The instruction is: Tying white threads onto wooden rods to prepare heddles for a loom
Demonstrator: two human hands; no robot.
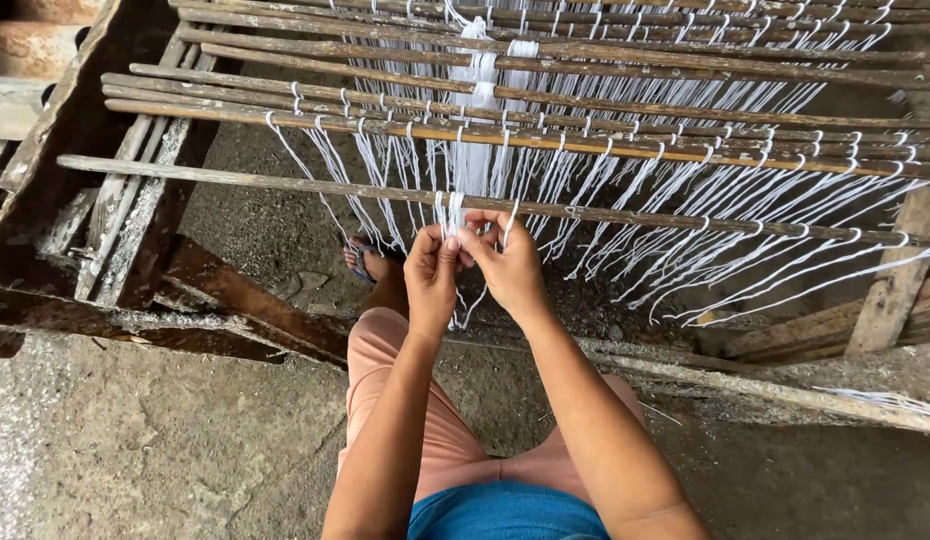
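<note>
White strings (455,215) on a stick (285,185) mid-frame are pinched by the left hand (432,275) and right hand (507,262).

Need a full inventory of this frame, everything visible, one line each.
thin brown wooden rods: many, laid roughly level across the frame, upper half
white cotton strings: many, looped over the rods, hanging down
dark weathered wooden frame: one, left side
pale wooden post: one, right edge
grey concrete floor: below
blue sandal: one, on a foot beneath the rods
pink shorts: one, bottom centre
blue shirt: one, bottom edge
left hand: pinching white strings at the nearest rod
right hand: pinching strings beside it
</note>
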